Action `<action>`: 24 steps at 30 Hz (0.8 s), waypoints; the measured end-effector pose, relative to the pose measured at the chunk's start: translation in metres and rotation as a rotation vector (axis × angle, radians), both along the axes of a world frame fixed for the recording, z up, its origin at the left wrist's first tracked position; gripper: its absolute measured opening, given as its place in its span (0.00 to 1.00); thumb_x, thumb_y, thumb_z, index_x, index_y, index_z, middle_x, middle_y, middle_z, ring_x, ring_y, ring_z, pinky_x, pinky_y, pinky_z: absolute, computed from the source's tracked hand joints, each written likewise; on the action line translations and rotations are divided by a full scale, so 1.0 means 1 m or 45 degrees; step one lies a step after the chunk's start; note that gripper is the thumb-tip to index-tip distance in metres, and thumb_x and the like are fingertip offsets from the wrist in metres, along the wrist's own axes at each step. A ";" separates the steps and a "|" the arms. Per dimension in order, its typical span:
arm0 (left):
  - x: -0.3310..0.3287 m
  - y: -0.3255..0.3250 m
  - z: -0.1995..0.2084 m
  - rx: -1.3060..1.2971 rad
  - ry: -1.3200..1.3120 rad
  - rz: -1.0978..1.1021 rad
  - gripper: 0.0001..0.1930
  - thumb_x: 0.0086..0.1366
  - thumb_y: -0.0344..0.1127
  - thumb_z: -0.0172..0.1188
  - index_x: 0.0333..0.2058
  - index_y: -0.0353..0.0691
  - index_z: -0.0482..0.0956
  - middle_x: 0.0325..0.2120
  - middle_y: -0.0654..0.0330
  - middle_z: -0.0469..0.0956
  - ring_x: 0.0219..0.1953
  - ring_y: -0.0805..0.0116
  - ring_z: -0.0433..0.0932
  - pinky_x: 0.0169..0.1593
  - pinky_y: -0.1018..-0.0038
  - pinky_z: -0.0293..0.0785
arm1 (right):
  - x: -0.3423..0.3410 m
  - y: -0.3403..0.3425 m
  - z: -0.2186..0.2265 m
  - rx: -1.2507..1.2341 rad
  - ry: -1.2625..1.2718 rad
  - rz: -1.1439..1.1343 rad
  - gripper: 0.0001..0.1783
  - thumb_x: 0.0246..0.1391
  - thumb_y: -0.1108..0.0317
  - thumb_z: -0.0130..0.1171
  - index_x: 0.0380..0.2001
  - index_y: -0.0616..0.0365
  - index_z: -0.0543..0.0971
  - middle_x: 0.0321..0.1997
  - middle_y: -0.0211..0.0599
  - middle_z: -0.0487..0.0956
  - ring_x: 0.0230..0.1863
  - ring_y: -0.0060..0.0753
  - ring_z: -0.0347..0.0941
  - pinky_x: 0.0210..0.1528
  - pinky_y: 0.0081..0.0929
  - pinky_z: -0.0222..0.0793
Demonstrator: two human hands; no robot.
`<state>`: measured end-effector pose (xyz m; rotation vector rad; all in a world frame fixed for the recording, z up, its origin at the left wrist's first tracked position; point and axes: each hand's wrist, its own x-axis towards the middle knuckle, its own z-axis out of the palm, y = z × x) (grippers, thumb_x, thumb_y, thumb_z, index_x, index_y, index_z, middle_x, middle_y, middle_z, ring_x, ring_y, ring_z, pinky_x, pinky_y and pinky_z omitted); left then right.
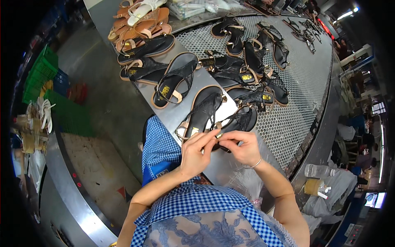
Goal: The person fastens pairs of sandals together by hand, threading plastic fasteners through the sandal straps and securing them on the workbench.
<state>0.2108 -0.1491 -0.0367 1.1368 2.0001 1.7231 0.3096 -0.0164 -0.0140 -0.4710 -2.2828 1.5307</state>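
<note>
At the far left, we locate a green plastic crate (40, 76) and, below it, white sandals (47, 116). Tan sandals (153, 19) form a heap at the bench's far end, with three black sandals (181, 71) nearer. The metal bench (165, 117) extends toward the wearer's blue-checked apron (162, 144).

We observe the left hand (196, 153) beside a flat-lying black T-strap sandal (204, 108). Immediately right, a black ankle-strap sandal (243, 119) lies on the bench, its heel end under both hands. The left thumb and forefinger pinch its slim strap; the right hand (246, 151) pinches the same strap, fingertips adjacent. We cannot tell the fastening's exact position.

Beside the right forearm, we note a bundle of clear filaments (248, 180). Farther right are the perforated conveyor (302, 109), carrying more black sandals, and a clear plastic bottle (319, 170).
</note>
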 end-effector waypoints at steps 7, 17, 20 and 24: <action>0.001 0.002 -0.004 0.080 0.118 0.060 0.19 0.50 0.21 0.60 0.44 0.38 0.76 0.22 0.63 0.77 0.22 0.71 0.71 0.24 0.78 0.69 | -0.003 -0.005 -0.002 0.199 -0.044 -0.030 0.04 0.45 0.78 0.61 0.28 0.63 0.79 0.26 0.37 0.80 0.25 0.20 0.75 0.27 0.17 0.71; 0.002 0.006 -0.014 0.076 -0.067 -0.017 0.16 0.51 0.23 0.60 0.41 0.37 0.77 0.21 0.60 0.78 0.17 0.77 0.67 0.20 0.82 0.64 | -0.001 0.014 -0.002 -0.063 -0.175 0.165 0.08 0.44 0.75 0.63 0.31 0.60 0.81 0.26 0.34 0.81 0.24 0.16 0.73 0.26 0.16 0.69; -0.011 0.002 -0.004 0.141 -0.462 -0.158 0.13 0.55 0.24 0.58 0.41 0.37 0.76 0.21 0.62 0.77 0.16 0.80 0.65 0.19 0.83 0.61 | -0.011 0.041 0.015 -0.041 -0.113 0.237 0.09 0.42 0.75 0.65 0.31 0.60 0.82 0.28 0.33 0.81 0.29 0.17 0.74 0.33 0.16 0.70; -0.038 -0.034 0.065 0.580 -0.983 -0.355 0.03 0.61 0.28 0.53 0.34 0.37 0.74 0.25 0.61 0.71 0.13 0.81 0.61 0.14 0.86 0.57 | -0.067 0.131 -0.014 1.122 0.396 -0.668 0.17 0.47 0.72 0.59 0.42 0.64 0.75 0.36 0.44 0.78 0.38 0.41 0.74 0.42 0.31 0.68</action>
